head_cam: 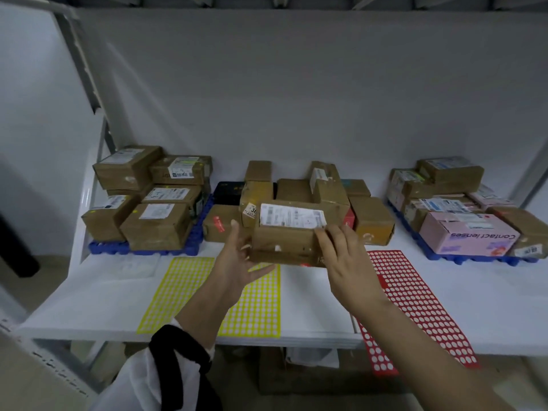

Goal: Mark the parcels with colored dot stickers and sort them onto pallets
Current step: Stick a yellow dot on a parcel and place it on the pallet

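Both my hands hold a brown cardboard parcel (281, 243) with a white shipping label on top, just above the white table (118, 298). My left hand (237, 259) grips its left end, thumb up and fingers underneath. My right hand (345, 262) grips the right end, its fingertips on the label's edge. Two yellow dot-sticker sheets (178, 295) lie below the parcel to the left. A red dot-sticker sheet (415, 307) lies to the right. Behind the held parcel sits a pile of loose parcels (370, 221).
A blue pallet (197, 232) at the left carries several brown parcels. Another blue pallet (444, 258) at the right carries several more, among them a pink box (465, 235). A white wall backs the table, and a metal frame post (86, 72) rises at the left.
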